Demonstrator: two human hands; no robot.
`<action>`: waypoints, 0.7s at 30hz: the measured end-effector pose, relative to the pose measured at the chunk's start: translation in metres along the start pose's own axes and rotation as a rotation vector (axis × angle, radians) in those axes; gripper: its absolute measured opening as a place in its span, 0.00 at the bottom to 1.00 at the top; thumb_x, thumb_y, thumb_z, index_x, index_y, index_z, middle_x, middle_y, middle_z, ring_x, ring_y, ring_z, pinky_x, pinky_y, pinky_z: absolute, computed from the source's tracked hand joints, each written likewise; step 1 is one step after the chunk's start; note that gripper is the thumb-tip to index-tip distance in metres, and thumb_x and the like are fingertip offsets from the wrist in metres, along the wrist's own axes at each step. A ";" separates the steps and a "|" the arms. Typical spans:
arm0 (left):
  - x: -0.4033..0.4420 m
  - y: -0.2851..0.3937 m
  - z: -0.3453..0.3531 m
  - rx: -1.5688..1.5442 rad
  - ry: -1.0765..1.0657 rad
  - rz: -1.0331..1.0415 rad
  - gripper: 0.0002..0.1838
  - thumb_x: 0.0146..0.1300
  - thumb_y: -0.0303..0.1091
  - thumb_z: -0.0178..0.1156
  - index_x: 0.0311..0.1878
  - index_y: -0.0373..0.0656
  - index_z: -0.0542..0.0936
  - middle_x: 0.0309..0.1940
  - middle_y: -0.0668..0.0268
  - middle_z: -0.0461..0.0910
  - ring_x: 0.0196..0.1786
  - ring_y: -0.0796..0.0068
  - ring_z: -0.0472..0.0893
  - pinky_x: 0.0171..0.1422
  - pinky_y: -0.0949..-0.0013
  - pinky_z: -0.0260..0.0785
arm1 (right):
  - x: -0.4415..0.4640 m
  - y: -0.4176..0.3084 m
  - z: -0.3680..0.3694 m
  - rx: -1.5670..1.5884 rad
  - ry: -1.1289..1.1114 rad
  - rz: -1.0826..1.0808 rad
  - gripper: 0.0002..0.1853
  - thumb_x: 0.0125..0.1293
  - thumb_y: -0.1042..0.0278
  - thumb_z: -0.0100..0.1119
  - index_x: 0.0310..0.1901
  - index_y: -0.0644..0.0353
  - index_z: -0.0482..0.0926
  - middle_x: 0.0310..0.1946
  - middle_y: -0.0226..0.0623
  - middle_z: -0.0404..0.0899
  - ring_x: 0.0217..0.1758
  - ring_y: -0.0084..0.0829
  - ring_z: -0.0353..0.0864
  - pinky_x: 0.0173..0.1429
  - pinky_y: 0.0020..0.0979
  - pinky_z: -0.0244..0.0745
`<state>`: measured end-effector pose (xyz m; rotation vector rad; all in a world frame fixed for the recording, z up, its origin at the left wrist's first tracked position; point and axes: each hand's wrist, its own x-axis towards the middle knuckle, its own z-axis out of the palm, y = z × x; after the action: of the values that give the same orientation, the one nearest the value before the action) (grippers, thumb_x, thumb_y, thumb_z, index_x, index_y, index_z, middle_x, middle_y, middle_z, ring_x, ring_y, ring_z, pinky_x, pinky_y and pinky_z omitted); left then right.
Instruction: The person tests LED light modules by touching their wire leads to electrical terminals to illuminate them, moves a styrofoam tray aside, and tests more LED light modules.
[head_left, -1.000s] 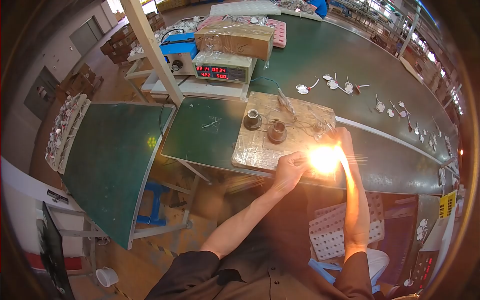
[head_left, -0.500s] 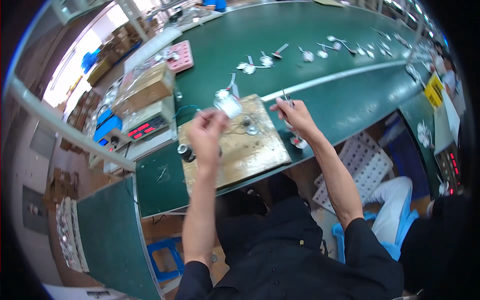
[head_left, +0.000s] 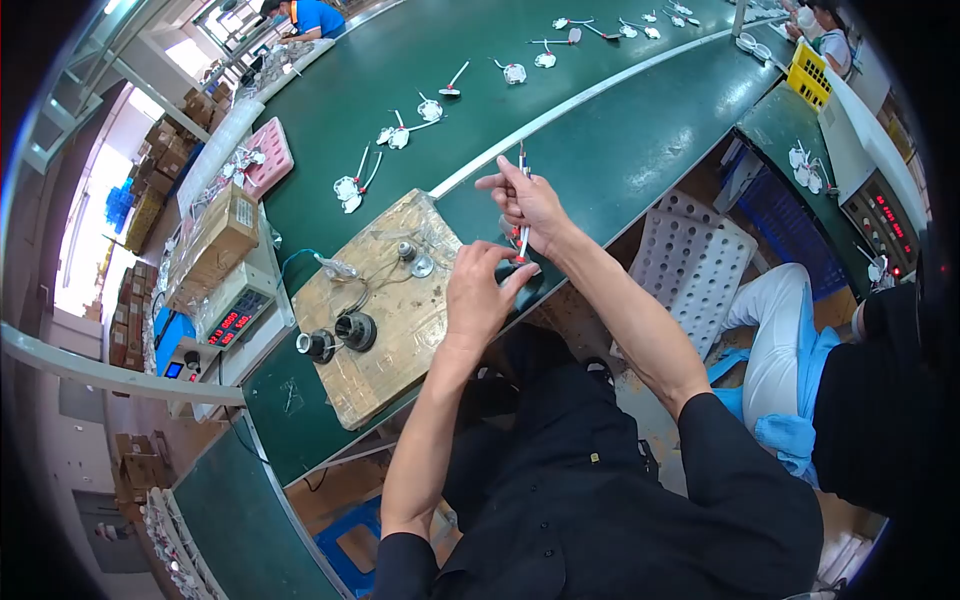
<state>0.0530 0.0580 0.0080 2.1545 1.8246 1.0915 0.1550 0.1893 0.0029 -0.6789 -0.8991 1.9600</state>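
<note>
My right hand (head_left: 535, 208) is above the near edge of the bench. It is closed around the white and red wire leads (head_left: 525, 240) of a small wired part, and the lead ends stick up past the fingers. Just below it, my left hand (head_left: 478, 292) has thumb and forefinger closed at the lower end of those leads. The part's body is mostly hidden by the fingers. Left of my hands lies a worn wooden board (head_left: 400, 310), which carries a black round socket (head_left: 355, 330), a silver-ended black fitting (head_left: 315, 345) and a small metal disc (head_left: 422, 266).
White wired parts (head_left: 350, 190) lie in a row along the green belt (head_left: 450, 130). At left are a cardboard box (head_left: 215, 245), a meter with red digits (head_left: 235, 320) and a pink tray (head_left: 268, 160). A white perforated tray (head_left: 690, 260) is at right, near a seated person.
My left hand has let go of a white wired part, now on the belt beyond the board, and has come over to the leads at my right hand. The view has shifted.
</note>
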 end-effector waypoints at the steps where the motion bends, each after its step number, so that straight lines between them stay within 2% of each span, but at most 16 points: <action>1: 0.000 -0.001 0.004 -0.020 0.000 -0.028 0.10 0.57 0.36 0.71 0.37 0.39 0.84 0.39 0.60 0.82 0.49 0.60 0.80 0.56 0.60 0.70 | 0.000 0.002 0.001 0.010 0.019 -0.013 0.24 0.75 0.48 0.52 0.43 0.66 0.81 0.20 0.18 0.66 0.14 0.09 0.53 0.17 0.17 0.48; 2: 0.000 -0.002 0.007 -0.039 -0.002 -0.055 0.11 0.57 0.36 0.72 0.35 0.39 0.83 0.39 0.60 0.82 0.49 0.59 0.79 0.57 0.60 0.70 | -0.001 0.004 0.002 0.022 0.040 -0.027 0.23 0.75 0.48 0.53 0.43 0.66 0.81 0.20 0.18 0.65 0.14 0.09 0.53 0.17 0.17 0.48; 5: -0.001 -0.013 0.005 -0.122 -0.003 -0.010 0.11 0.59 0.35 0.71 0.35 0.38 0.80 0.40 0.62 0.82 0.42 0.67 0.81 0.49 0.63 0.72 | -0.005 0.005 0.006 0.002 0.042 -0.034 0.24 0.72 0.47 0.55 0.42 0.66 0.81 0.20 0.17 0.65 0.14 0.09 0.52 0.18 0.18 0.45; 8: -0.008 -0.013 -0.001 -0.524 -0.083 -0.291 0.11 0.60 0.36 0.69 0.34 0.38 0.80 0.36 0.63 0.82 0.39 0.73 0.79 0.44 0.68 0.72 | -0.004 0.005 0.009 0.012 -0.002 -0.009 0.26 0.69 0.44 0.58 0.43 0.66 0.80 0.20 0.16 0.64 0.14 0.10 0.51 0.17 0.18 0.45; 11: -0.017 -0.004 -0.020 -0.613 -0.166 -0.446 0.11 0.63 0.35 0.66 0.35 0.37 0.79 0.29 0.67 0.81 0.31 0.82 0.77 0.37 0.74 0.70 | 0.002 0.006 0.014 0.149 0.021 0.042 0.29 0.67 0.41 0.59 0.44 0.66 0.79 0.18 0.15 0.60 0.13 0.10 0.50 0.16 0.18 0.46; 12: -0.021 0.001 -0.025 -0.593 -0.111 -0.391 0.10 0.64 0.34 0.66 0.36 0.36 0.78 0.23 0.69 0.78 0.27 0.85 0.76 0.33 0.76 0.68 | 0.003 0.006 0.017 0.160 0.038 0.045 0.30 0.67 0.39 0.57 0.45 0.67 0.78 0.17 0.14 0.56 0.13 0.10 0.49 0.14 0.17 0.45; 15: -0.037 -0.001 -0.032 -0.585 -0.091 -0.423 0.07 0.63 0.31 0.66 0.35 0.40 0.77 0.27 0.75 0.76 0.30 0.89 0.71 0.35 0.80 0.64 | 0.011 0.010 0.017 0.203 -0.005 0.018 0.30 0.68 0.40 0.55 0.45 0.67 0.78 0.15 0.14 0.53 0.12 0.10 0.48 0.14 0.17 0.43; 16: -0.044 -0.007 -0.033 -0.538 -0.060 -0.387 0.11 0.62 0.34 0.66 0.35 0.36 0.78 0.24 0.68 0.79 0.30 0.84 0.77 0.36 0.75 0.69 | 0.017 0.012 0.016 0.235 -0.010 0.015 0.28 0.70 0.43 0.53 0.44 0.67 0.78 0.15 0.14 0.53 0.12 0.11 0.47 0.14 0.17 0.42; 19: -0.066 -0.007 -0.050 -0.539 0.021 -0.391 0.11 0.62 0.33 0.67 0.35 0.36 0.77 0.26 0.67 0.79 0.32 0.82 0.78 0.38 0.74 0.71 | 0.024 0.012 0.014 0.204 0.018 -0.062 0.26 0.73 0.46 0.49 0.41 0.68 0.79 0.15 0.14 0.52 0.12 0.11 0.45 0.14 0.18 0.41; 20: -0.072 -0.006 -0.055 -0.545 0.072 -0.402 0.11 0.62 0.33 0.67 0.36 0.36 0.77 0.27 0.65 0.80 0.33 0.79 0.79 0.40 0.72 0.72 | 0.024 0.010 0.013 0.188 0.031 -0.080 0.24 0.75 0.50 0.48 0.41 0.68 0.80 0.15 0.14 0.53 0.12 0.11 0.46 0.14 0.19 0.42; 21: -0.078 -0.008 -0.058 -0.522 0.113 -0.391 0.11 0.62 0.33 0.67 0.36 0.36 0.77 0.28 0.64 0.81 0.33 0.79 0.80 0.41 0.72 0.72 | 0.017 0.006 0.019 0.060 0.016 -0.107 0.23 0.75 0.50 0.49 0.41 0.67 0.80 0.15 0.14 0.54 0.12 0.11 0.47 0.15 0.19 0.42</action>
<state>0.0118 -0.0301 0.0124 1.4045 1.6600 1.4087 0.1299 0.1951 0.0077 -0.5989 -0.8460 1.8763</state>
